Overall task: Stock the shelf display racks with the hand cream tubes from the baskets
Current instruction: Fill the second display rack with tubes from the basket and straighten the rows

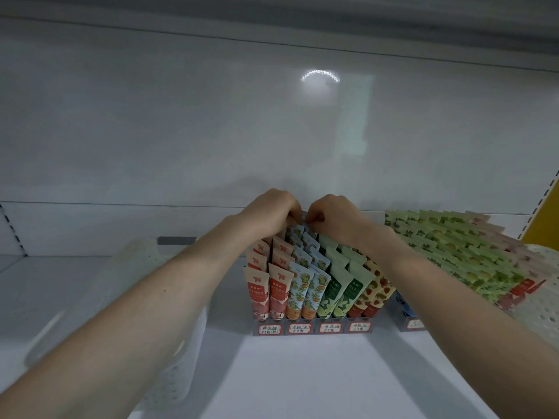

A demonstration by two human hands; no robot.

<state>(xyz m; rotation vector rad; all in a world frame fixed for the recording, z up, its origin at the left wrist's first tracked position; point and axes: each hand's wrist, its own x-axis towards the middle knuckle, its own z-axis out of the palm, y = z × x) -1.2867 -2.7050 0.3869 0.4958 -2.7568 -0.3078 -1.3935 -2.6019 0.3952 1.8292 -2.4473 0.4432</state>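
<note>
Left hand point(270, 210) and right hand point(331, 213) side by side, both pinching rearmost blue tube point(295, 230), display rack point(314, 328)

White back panel point(181, 131) along the shelf's point(302, 373) rear edge, bearing a curved glare point(320, 76); yellow panel point(544, 219) past the right edge; slotted upright point(13, 231) at the left.

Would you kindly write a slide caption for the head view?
The left hand and right hand pinch blue tubes at the back of the rack.
</note>
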